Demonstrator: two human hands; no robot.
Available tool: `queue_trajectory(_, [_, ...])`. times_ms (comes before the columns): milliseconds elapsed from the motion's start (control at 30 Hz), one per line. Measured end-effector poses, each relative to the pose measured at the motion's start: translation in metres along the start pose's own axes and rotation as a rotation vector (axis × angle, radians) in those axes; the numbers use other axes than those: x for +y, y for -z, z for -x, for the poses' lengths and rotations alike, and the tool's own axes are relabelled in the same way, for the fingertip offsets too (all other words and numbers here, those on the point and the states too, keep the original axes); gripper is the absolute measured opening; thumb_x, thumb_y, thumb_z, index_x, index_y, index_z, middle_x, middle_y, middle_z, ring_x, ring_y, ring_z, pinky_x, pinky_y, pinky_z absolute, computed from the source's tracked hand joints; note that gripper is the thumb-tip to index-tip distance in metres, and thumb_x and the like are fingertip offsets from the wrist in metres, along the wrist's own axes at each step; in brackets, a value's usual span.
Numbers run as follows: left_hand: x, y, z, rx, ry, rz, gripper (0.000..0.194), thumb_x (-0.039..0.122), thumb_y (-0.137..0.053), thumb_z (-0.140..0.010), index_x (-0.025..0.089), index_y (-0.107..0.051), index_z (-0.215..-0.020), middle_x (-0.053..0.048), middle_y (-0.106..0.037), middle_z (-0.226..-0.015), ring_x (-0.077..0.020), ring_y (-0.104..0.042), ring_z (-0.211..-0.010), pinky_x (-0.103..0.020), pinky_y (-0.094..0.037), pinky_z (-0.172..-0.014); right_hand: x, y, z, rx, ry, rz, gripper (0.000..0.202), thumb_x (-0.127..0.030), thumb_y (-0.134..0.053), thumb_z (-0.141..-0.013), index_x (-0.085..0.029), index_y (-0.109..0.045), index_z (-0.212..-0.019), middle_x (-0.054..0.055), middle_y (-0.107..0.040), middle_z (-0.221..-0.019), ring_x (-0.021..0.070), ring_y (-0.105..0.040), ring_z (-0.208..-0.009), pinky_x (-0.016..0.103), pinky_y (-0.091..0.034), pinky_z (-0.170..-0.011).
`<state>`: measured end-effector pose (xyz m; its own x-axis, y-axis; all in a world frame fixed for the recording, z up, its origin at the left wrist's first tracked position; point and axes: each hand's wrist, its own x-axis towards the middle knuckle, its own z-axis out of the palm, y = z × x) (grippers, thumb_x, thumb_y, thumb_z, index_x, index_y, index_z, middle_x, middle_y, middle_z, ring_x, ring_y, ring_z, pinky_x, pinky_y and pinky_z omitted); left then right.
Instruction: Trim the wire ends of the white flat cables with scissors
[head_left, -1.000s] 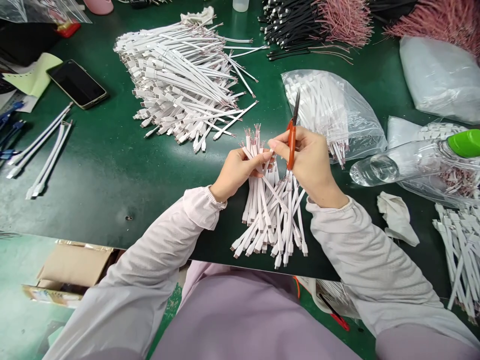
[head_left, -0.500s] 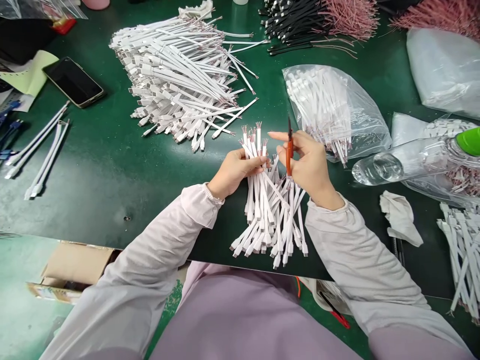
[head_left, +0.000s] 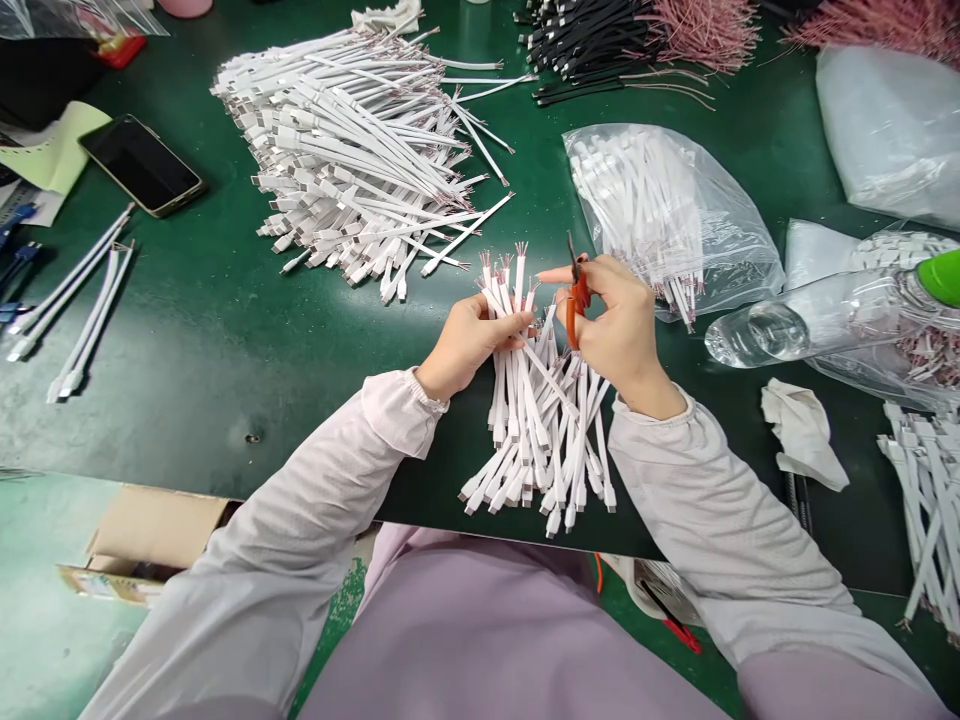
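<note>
My left hand [head_left: 474,345] is closed around the upper part of some short white USB cables [head_left: 523,400], whose stripped reddish wire ends stick up above my fingers. The plugs of these cables point toward the table's near edge. In my right hand [head_left: 619,325] is a pair of orange-handled scissors [head_left: 577,298], blades pointing up and away from me. My right index finger stretches toward the bare wire ends, close to them; whether it touches them I cannot tell. More white cables [head_left: 581,440] lie under and beside my hands.
A large pile of white cables [head_left: 352,150] lies at the back left. To the right are a bag of cables [head_left: 652,200], a water bottle [head_left: 817,315] and a crumpled cloth [head_left: 802,435]. A phone [head_left: 142,165] rests on the left. Black cables [head_left: 585,45] lie at the back.
The scissors have turned in my right hand: the blades lean slightly more left and the handle loops show more. My left hand keeps its grip on the cables, nearly unmoved.
</note>
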<state>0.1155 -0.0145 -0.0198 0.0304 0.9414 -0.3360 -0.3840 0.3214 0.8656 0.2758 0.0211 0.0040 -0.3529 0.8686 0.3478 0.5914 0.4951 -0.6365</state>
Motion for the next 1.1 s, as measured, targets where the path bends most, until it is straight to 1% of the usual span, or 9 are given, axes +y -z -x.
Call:
queue_trajectory(200, [0.000, -0.001, 0.001, -0.013, -0.023, -0.020, 0.014, 0.011, -0.074, -0.076, 0.010, -0.062, -0.083, -0.002, -0.068, -0.075, -0.0128, -0.068, -0.072, -0.023, -0.054, -0.065, 0.000, 0.000, 0.000, 0.003, 0.025, -0.012, 0.016, -0.022, -0.058, -0.086, -0.029, -0.071, -0.091, 0.003, -0.056, -0.076, 0.0222, -0.059, -0.076, 0.037, -0.049, -0.073])
queue_trajectory(333, [0.000, -0.002, 0.002, -0.039, -0.004, 0.034, 0.012, 0.007, -0.071, -0.079, 0.011, -0.063, -0.088, -0.002, -0.069, -0.079, -0.0142, -0.071, -0.076, -0.023, -0.056, -0.068, 0.003, -0.001, 0.000, 0.043, -0.023, -0.061, 0.013, -0.025, -0.057, -0.087, -0.027, -0.068, -0.091, 0.002, -0.057, -0.078, 0.0198, -0.059, -0.076, 0.034, -0.048, -0.074])
queue_trajectory(400, [0.000, -0.002, 0.002, -0.054, -0.004, 0.060, 0.013, 0.006, -0.070, -0.079, 0.011, -0.064, -0.090, -0.002, -0.070, -0.080, -0.0138, -0.072, -0.078, -0.023, -0.056, -0.072, 0.006, -0.001, -0.001, 0.027, -0.055, -0.119, 0.011, -0.026, -0.058, -0.087, -0.026, -0.066, -0.095, 0.001, -0.058, -0.079, 0.0182, -0.057, -0.073, 0.034, -0.047, -0.073])
queue_trajectory(467, [0.001, -0.002, 0.003, -0.061, -0.005, 0.066, 0.012, 0.007, -0.071, -0.079, 0.010, -0.066, -0.089, -0.003, -0.071, -0.080, -0.0134, -0.072, -0.079, -0.023, -0.056, -0.075, 0.009, 0.001, -0.002, -0.027, -0.070, -0.134, 0.012, -0.029, -0.062, -0.085, -0.025, -0.063, -0.097, 0.000, -0.058, -0.078, 0.0174, -0.055, -0.070, 0.034, -0.046, -0.071])
queue_trajectory(533, [0.001, -0.001, 0.003, -0.058, -0.005, 0.060, 0.011, 0.013, -0.074, -0.079, 0.010, -0.068, -0.087, -0.005, -0.072, -0.083, -0.0133, -0.072, -0.079, -0.023, -0.056, -0.075, 0.011, 0.006, -0.004, -0.083, -0.071, -0.078, 0.015, -0.032, -0.066, -0.082, -0.024, -0.061, -0.093, 0.000, -0.057, -0.076, 0.0175, -0.052, -0.067, 0.034, -0.044, -0.067])
queue_trajectory(667, [0.004, -0.001, 0.005, -0.039, -0.009, 0.019, 0.020, 0.027, -0.077, -0.079, 0.012, -0.070, -0.091, -0.005, -0.073, -0.091, -0.0118, -0.070, -0.072, -0.021, -0.056, -0.066, 0.011, 0.025, -0.006, -0.201, -0.056, 0.105, 0.023, -0.040, -0.070, -0.078, -0.025, -0.053, -0.078, 0.000, -0.054, -0.068, 0.0167, -0.046, -0.059, 0.031, -0.036, -0.057])
queue_trajectory(833, [0.007, -0.002, 0.008, -0.036, -0.030, 0.009, 0.019, 0.027, -0.074, -0.082, 0.016, -0.072, -0.098, -0.003, -0.073, -0.098, -0.0092, -0.068, -0.067, -0.019, -0.053, -0.060, 0.006, 0.049, -0.006, -0.410, -0.065, 0.294, 0.034, -0.032, -0.061, -0.080, -0.023, -0.036, -0.059, -0.002, -0.043, -0.052, 0.0134, -0.036, -0.049, 0.030, -0.026, -0.052])
queue_trajectory(967, [0.007, -0.002, 0.010, -0.021, -0.050, -0.008, 0.017, 0.029, -0.072, -0.083, 0.016, -0.072, -0.095, -0.003, -0.072, -0.091, -0.0096, -0.067, -0.066, -0.018, -0.051, -0.057, 0.004, 0.053, -0.007, -0.478, -0.028, 0.338, 0.030, -0.025, -0.057, -0.077, -0.022, -0.035, -0.058, -0.004, -0.038, -0.049, 0.0120, -0.031, -0.046, 0.030, -0.023, -0.052])
queue_trajectory(1100, [0.007, -0.002, 0.011, -0.011, -0.070, -0.033, 0.020, 0.031, -0.075, -0.081, 0.017, -0.072, -0.095, -0.001, -0.070, -0.082, -0.0101, -0.067, -0.064, -0.019, -0.050, -0.055, 0.004, 0.053, -0.009, -0.486, -0.017, 0.343, 0.026, -0.025, -0.057, -0.077, -0.022, -0.039, -0.059, -0.005, -0.039, -0.049, 0.0116, -0.031, -0.045, 0.029, -0.022, -0.051])
